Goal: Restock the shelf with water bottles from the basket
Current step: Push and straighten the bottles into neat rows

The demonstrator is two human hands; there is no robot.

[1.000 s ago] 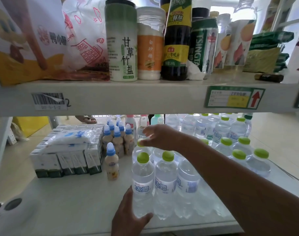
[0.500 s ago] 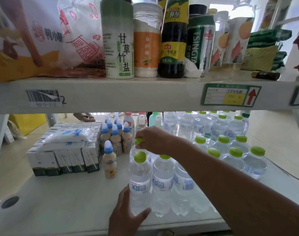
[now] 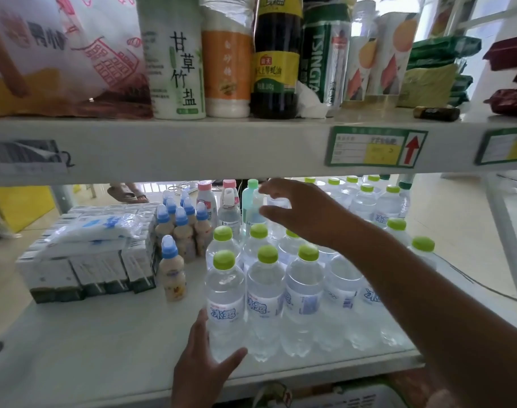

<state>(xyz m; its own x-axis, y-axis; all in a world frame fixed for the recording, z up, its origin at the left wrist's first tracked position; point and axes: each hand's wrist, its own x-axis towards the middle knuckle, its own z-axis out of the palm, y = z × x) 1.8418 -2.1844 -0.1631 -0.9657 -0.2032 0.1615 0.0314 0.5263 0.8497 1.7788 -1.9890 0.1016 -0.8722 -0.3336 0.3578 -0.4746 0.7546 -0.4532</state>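
Steadying front-left water bottle [image 3: 225,293] on shelf [image 3: 83,346] | left hand [image 3: 203,375] grip: curled loosely round its base | right hand [image 3: 303,213] grip: fingers spread, holding nothing, over rear water bottles [image 3: 258,240] | risk: forearm sweeping low could topple the packed green-capped rows | basket: not visible
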